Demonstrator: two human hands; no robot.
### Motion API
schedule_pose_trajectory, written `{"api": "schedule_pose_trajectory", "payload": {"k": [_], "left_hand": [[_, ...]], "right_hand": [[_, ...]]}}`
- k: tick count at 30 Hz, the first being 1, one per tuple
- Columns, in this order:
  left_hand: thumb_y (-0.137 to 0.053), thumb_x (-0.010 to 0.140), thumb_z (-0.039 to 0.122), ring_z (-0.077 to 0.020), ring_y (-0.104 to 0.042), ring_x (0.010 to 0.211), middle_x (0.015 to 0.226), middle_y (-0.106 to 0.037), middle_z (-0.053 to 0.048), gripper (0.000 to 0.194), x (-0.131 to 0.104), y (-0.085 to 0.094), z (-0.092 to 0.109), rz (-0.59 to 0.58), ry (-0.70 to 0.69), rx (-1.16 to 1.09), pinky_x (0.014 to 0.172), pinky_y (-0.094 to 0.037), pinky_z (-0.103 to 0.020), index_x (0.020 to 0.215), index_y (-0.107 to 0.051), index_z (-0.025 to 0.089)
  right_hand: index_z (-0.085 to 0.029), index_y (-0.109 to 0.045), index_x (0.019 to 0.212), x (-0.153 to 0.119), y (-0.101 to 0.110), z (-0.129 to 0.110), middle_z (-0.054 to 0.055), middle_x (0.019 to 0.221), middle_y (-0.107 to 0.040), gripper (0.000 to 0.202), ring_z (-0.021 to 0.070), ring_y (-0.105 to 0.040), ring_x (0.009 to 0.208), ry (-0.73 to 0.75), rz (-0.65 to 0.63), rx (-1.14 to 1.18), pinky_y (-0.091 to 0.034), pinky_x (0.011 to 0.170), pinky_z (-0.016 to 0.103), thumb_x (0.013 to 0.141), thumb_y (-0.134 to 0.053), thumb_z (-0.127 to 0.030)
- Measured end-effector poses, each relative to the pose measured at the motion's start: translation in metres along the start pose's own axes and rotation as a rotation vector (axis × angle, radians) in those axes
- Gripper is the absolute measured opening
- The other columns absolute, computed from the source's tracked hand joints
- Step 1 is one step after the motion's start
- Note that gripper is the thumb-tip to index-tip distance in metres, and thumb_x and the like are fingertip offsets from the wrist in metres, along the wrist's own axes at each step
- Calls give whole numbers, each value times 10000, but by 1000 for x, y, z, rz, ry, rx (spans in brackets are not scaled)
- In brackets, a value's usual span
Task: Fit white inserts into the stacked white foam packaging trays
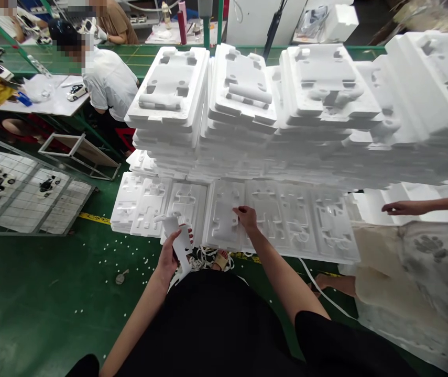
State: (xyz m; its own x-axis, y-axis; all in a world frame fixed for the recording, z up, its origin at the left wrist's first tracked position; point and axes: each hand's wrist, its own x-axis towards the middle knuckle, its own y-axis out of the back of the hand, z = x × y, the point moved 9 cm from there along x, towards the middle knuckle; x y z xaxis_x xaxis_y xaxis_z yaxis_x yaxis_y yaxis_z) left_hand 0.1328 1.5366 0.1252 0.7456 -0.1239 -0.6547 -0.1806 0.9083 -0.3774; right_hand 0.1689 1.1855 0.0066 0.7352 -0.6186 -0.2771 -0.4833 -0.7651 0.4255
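Observation:
Below centre, my left hand point(171, 254) is wrapped round a white plastic part point(176, 238) with a small dark mark on it. My right hand point(246, 217) has its fingers pinched together over a white foam tray point(224, 230) in the low row; whatever the fingertips hold, if anything, is too small to make out. Another foam tray point(186, 201) with moulded hollows lies just left of it, behind the white part. More moulded trays point(271, 209) continue to the right of my right hand.
Tall stacks of foam trays point(243, 86) rise behind the low row. At the right, a person's arm point(424, 206) reaches toward foam pieces. A wire rack point(23, 193) stands left; a person in white point(109, 78) sits behind it.

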Motion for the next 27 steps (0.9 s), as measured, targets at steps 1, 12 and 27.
{"api": "schedule_pose_trajectory", "payload": {"k": [1, 12, 27], "left_hand": [[-776, 746, 371, -234, -727, 859, 1066, -775, -117, 559, 0, 0, 0, 0, -1, 3, 747, -586, -330, 1243, -669, 140], [-789, 732, 386, -258, -733, 925, 1095, -772, -125, 538, 2, -1, 3, 12, -2, 22, 745, -588, -326, 1210, -702, 154], [-772, 745, 355, -233, -730, 858, 1036, -778, -106, 490, 2, -7, 4, 10, 18, 1, 720, -585, -314, 1189, -706, 158]], "right_hand": [[-148, -763, 756, 1, -1, 0, 50, 579, -704, 408, 193, -618, 547, 6, -1, 2, -447, 556, 281, 660, -737, -544], [-152, -753, 763, 2, 1, -3, 74, 636, -722, 388, 242, -674, 648, 51, 7, -42, -465, 610, 303, 683, -711, -529], [-171, -748, 809, -4, 1, -13, 107, 838, -782, 297, 259, -697, 777, 102, 39, -149, -479, 727, 327, 739, -672, -450]]}}
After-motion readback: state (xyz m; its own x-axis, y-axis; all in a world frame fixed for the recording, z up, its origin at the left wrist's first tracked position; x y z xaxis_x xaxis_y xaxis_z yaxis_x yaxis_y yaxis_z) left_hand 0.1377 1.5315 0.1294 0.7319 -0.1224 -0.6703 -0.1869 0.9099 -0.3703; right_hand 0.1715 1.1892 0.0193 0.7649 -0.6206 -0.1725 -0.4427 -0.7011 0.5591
